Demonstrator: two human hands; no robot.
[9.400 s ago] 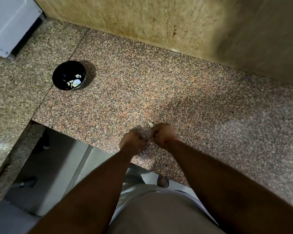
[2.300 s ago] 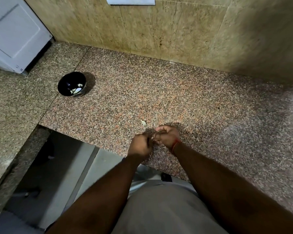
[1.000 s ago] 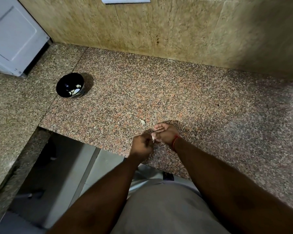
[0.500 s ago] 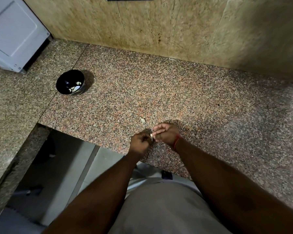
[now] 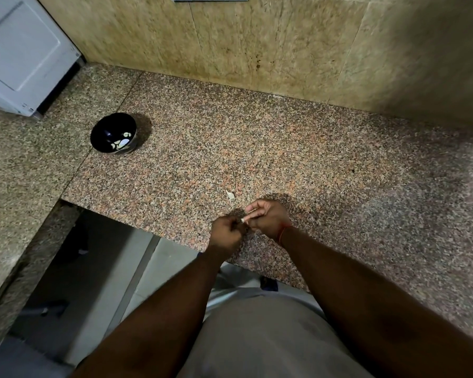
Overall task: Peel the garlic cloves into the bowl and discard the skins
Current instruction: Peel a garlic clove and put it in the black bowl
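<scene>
At the counter [image 5: 284,159] edge, left hand [image 5: 225,233] and right hand [image 5: 269,218] pinch a garlic clove [image 5: 242,220].

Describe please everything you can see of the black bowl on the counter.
The black bowl is small, round and glossy, perhaps glazed ceramic. It stands upright on the speckled granite counter, far left of the hands, beside the seam between two slabs and near a white appliance. Inside lie a few pale pieces, likely peeled garlic cloves. No hand touches it.
</scene>
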